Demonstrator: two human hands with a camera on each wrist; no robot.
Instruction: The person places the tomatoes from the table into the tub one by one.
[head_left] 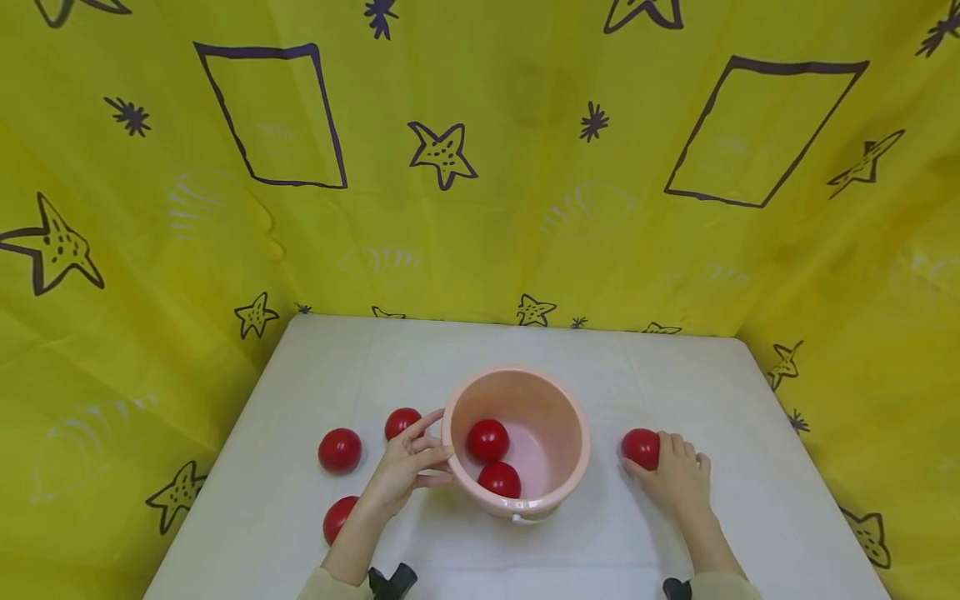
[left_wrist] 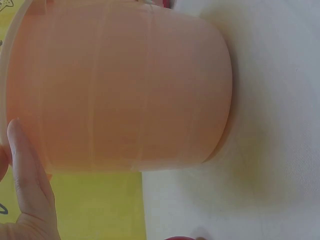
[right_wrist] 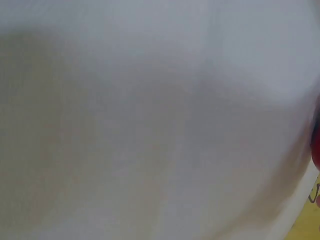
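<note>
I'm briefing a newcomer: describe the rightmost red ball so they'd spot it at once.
On the white table, find the pink bucket. To its right in the head view, the right grip holds a red ball. It is the only ball on that side of the bucket.

Six red balls (head_left: 341,451), one bucket (head_left: 542,433), that's the main count
Ball tally: two in the bucket, three loose on the desk (head_left: 630,542) to its left, one held in the right grip (head_left: 678,475). Add the left grip (head_left: 405,467) and that's two grips total. Only one desk. Also counted two dark gadgets (head_left: 401,579), one per wrist, plus two big drawn rectangles (head_left: 273,117) on the yellow cloth (head_left: 510,242).
</note>
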